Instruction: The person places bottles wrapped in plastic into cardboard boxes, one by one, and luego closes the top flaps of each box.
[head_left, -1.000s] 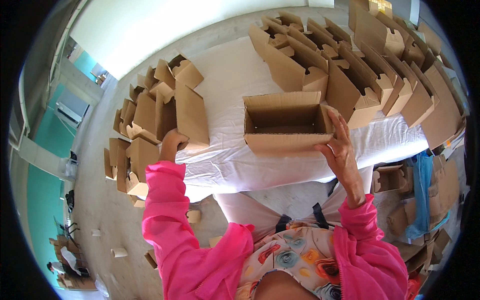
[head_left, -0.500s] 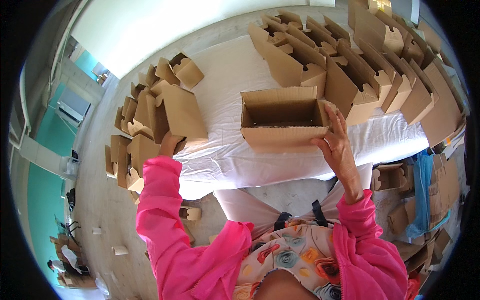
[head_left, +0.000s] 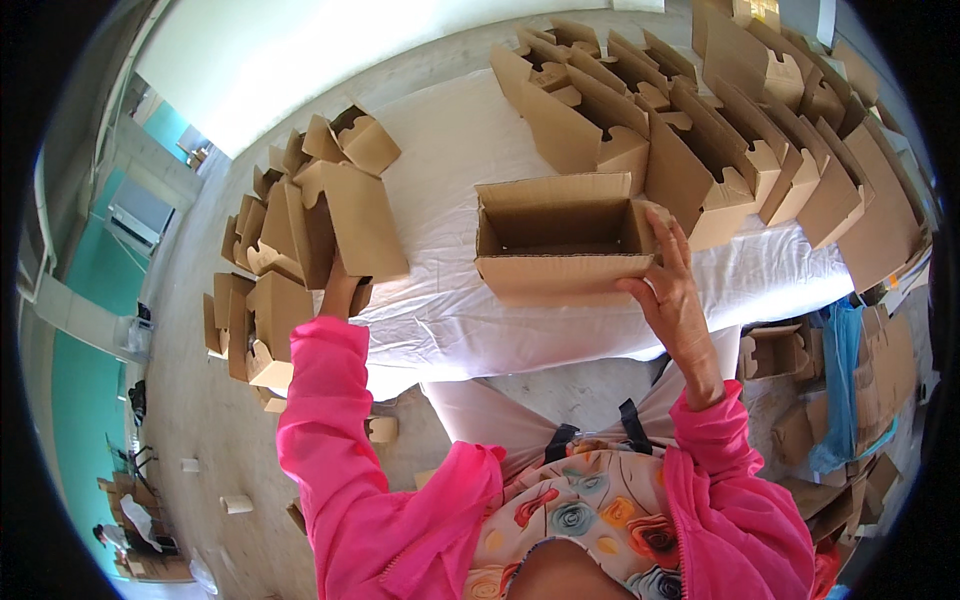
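Head view: the open box [head_left: 560,286] might slip or twist, since only the right hand [head_left: 672,285] holds it, at one end. The leaning box [head_left: 368,222] above the left hand [head_left: 340,292] could topple its neighbours [head_left: 281,232] if pushed sideways. The right hand is partly closed on the open box, just to its left, thumb against the near wall, fingers round the end. The left hand's fingers are hidden behind the leaning box, so I cannot tell their grip.
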